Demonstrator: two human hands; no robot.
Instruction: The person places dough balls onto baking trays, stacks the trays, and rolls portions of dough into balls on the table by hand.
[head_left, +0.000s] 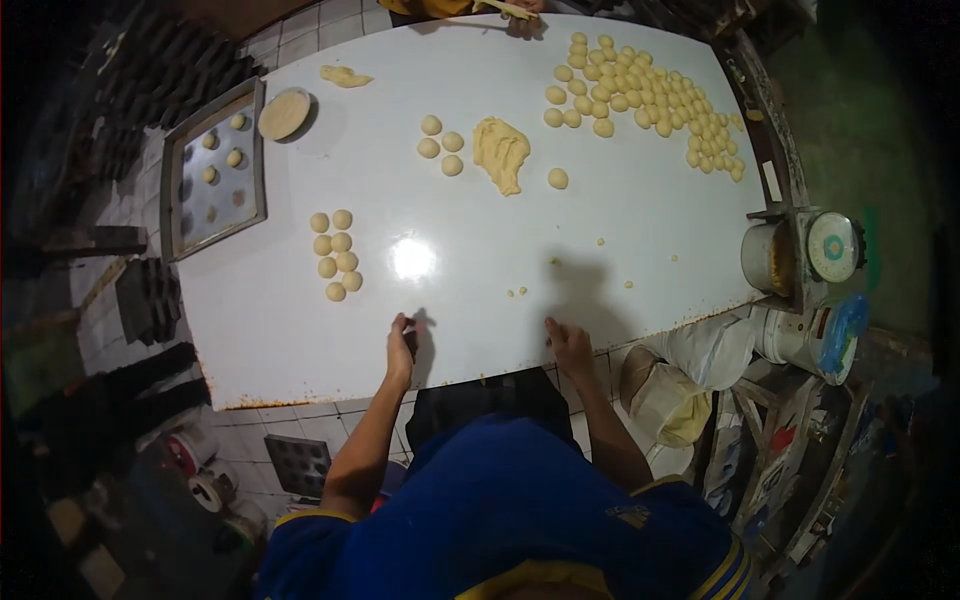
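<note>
A metal baking tray (pixel 180 190) holding a few dough balls occupies the upper left of the frame. A kitchen scale (pixel 832 246) and lidded tubs (pixel 825 335) stand at the right edge. Dark moulds (pixel 148 298) sit at the left.

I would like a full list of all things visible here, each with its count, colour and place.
White table: one, centre.
Metal tray: one, grey, left edge of the table, with a few dough balls in it.
Round dish: one, pale, beside the tray's far corner.
Dough balls, left group: seven, yellow, left part of the table.
Dough balls, middle group: four, yellow, far centre.
Dough lump: one, yellow, far centre.
Dough balls, large heap: too many to count, yellow, far right.
Weighing scale: one, pale dial, right of the table.
Another person's hand: at the far edge.
Left hand: near edge, holds something small and dark.
Right hand: near edge, resting on the table.
</note>
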